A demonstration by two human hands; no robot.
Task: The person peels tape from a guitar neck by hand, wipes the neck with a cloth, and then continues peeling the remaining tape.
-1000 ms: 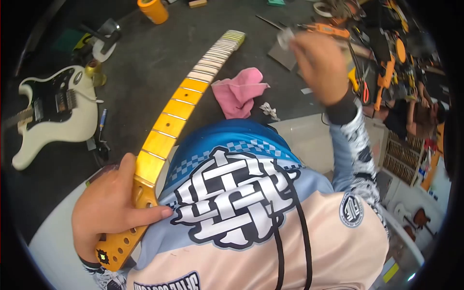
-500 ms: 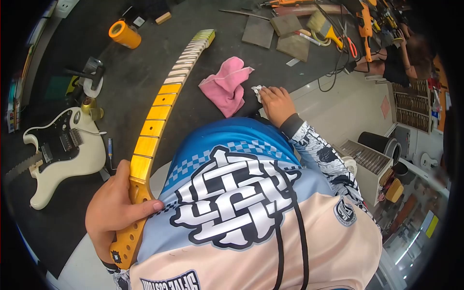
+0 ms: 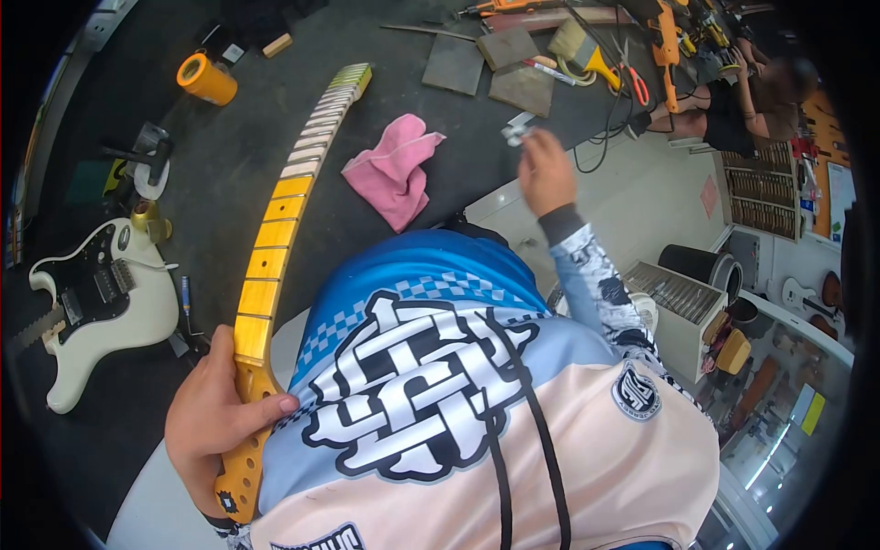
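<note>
Yellow guitar neck [image 3: 269,263] spans 8 to 11 o'clock; left hand [image 3: 200,417], fingers curled round its headstock, probably to steady it. Right hand [image 3: 550,176], 1 o'clock: fingertips nearly together, pinching a white wad [image 3: 515,136]. Pink cloth [image 3: 392,171], 11 o'clock, within reach.

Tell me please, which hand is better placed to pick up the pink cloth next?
Probably the right hand: it is nearer the pink cloth and pinches only a small white scrap, while the left hand grips the guitar neck.
</note>
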